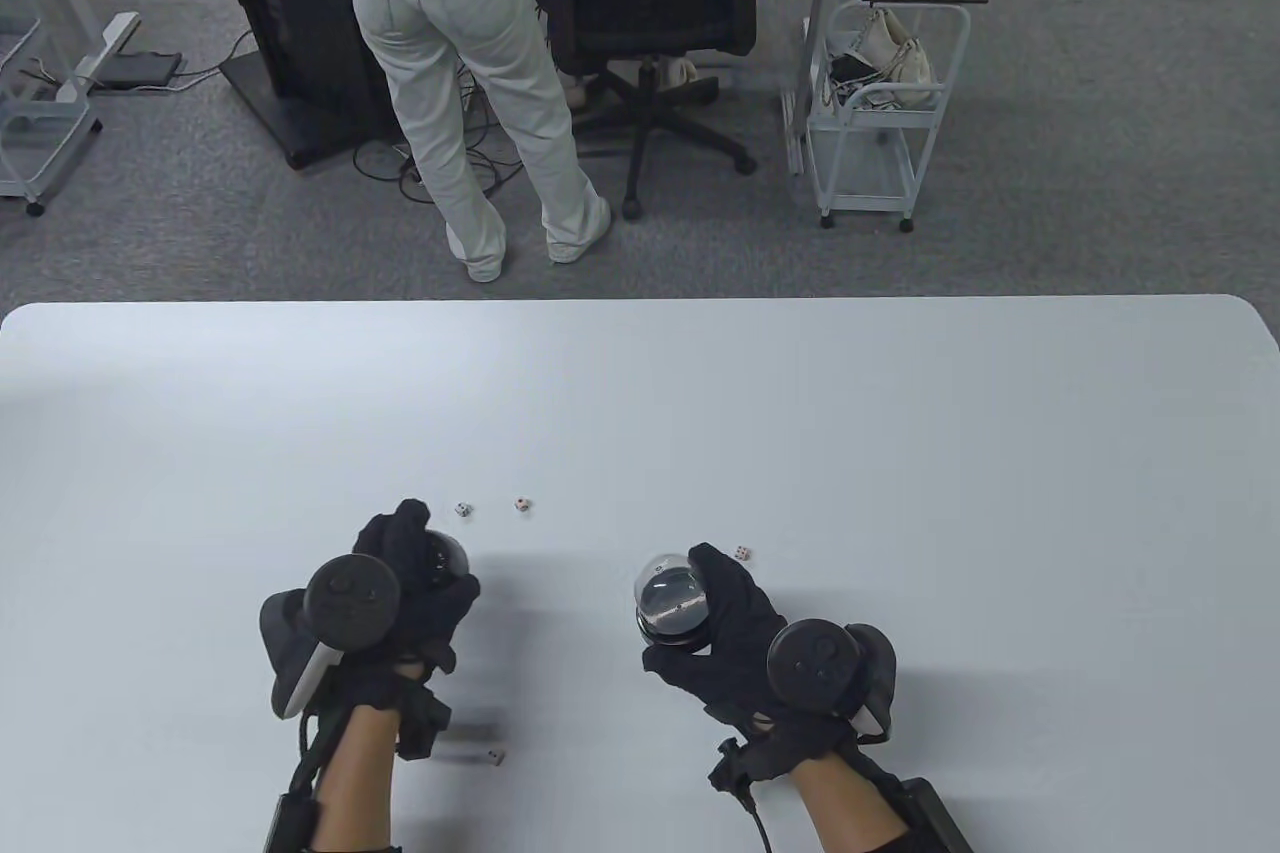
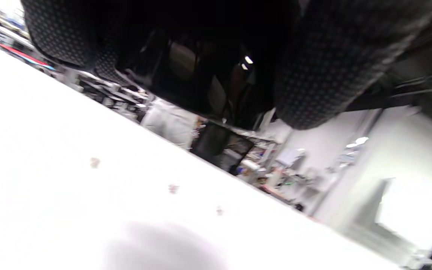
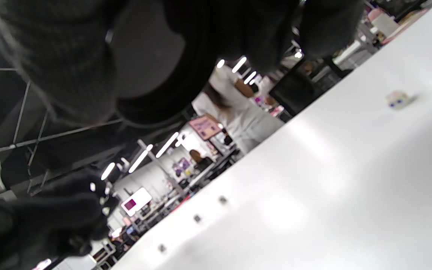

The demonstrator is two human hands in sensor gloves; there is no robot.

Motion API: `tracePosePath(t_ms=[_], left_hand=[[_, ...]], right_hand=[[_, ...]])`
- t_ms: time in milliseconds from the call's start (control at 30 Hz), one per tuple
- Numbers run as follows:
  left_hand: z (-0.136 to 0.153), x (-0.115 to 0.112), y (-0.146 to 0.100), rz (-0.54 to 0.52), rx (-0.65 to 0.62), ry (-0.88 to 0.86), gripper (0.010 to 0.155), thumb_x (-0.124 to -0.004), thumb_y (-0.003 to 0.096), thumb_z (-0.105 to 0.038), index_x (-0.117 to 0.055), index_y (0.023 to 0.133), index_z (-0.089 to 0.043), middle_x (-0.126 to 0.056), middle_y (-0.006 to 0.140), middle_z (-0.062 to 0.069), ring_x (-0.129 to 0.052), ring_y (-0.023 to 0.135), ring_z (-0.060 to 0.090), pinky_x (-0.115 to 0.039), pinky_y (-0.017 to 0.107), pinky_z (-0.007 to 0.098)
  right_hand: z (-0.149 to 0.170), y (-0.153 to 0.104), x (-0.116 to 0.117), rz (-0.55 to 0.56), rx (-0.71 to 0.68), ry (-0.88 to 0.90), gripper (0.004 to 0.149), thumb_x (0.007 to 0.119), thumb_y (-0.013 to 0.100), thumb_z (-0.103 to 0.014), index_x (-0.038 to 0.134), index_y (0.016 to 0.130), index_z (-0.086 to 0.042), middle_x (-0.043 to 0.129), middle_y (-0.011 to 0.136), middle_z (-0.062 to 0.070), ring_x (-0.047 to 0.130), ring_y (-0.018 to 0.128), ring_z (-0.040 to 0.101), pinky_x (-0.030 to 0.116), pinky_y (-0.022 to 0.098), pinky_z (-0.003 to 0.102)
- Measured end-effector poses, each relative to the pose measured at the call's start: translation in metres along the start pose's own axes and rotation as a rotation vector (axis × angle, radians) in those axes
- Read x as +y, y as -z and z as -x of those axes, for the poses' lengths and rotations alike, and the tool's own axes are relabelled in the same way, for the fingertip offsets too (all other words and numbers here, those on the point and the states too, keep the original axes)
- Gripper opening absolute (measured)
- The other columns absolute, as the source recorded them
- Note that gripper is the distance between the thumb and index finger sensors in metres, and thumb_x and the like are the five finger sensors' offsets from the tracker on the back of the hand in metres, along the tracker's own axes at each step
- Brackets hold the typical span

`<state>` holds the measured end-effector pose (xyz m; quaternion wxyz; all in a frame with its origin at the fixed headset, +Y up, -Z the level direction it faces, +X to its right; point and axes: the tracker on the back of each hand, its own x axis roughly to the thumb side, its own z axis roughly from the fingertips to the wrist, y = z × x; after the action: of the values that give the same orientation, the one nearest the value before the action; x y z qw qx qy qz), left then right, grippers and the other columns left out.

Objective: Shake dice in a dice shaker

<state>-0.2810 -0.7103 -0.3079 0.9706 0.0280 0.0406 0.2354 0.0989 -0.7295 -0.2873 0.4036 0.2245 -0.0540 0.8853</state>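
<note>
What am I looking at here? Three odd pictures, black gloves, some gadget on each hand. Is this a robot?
No robot: a person's two hands in black sensor gloves, each with a tracker strapped on its back. The table view looks down from above; the other two come from cameras on the wrists, so they are tilted and blurry. The right hand holds a shaker with a clear dome on a dark base. The left hand grips another dark round piece; what it is I cannot tell. Four dice lie loose on the white table: two beyond the left hand, one by the right fingers, one near the left wrist.
</note>
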Motion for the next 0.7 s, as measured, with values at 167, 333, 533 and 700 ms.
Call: tracePosePath(t_ms=[167,333,533,700], left_hand=[[0.036,-0.008,0.002,0.053,0.178,0.033,0.086,-0.093,0.0478,-0.052,-0.041,0.111,-0.024,-0.051,0.109,0.027,-0.072,0.089,0.056,-0.069,0.059,0.063],[0.038,-0.019,0.005,0.120,0.255,0.114,0.087,-0.092,0.0483,-0.051,-0.039,0.111,-0.023,-0.045,0.109,0.029,-0.070,0.090,0.057,-0.068,0.060,0.064],[0.040,-0.030,0.010,0.156,0.279,0.191,0.088,-0.090,0.0495,-0.050,-0.035,0.112,-0.024,-0.043,0.110,0.029,-0.067,0.093,0.057,-0.066,0.062,0.065],[0.050,-0.034,0.011,0.198,0.327,0.174,0.086,-0.084,0.0527,-0.052,-0.029,0.113,-0.025,-0.038,0.112,0.030,-0.059,0.098,0.055,-0.060,0.065,0.067]], right_hand=[[0.001,0.000,-0.001,-0.002,0.001,-0.005,0.097,0.091,0.047,-0.056,0.034,0.113,-0.013,0.051,0.108,0.026,0.065,0.097,0.051,0.062,0.067,0.068],[0.004,-0.003,-0.004,0.001,0.012,-0.008,0.097,0.091,0.047,-0.056,0.035,0.113,-0.013,0.051,0.108,0.026,0.065,0.096,0.051,0.062,0.067,0.068],[0.005,-0.004,-0.005,0.004,0.017,0.002,0.097,0.090,0.047,-0.056,0.034,0.113,-0.012,0.051,0.108,0.026,0.065,0.096,0.051,0.062,0.067,0.068],[0.005,-0.005,-0.006,-0.001,0.018,0.005,0.097,0.090,0.047,-0.056,0.034,0.113,-0.012,0.051,0.108,0.026,0.065,0.096,0.051,0.061,0.067,0.068]])
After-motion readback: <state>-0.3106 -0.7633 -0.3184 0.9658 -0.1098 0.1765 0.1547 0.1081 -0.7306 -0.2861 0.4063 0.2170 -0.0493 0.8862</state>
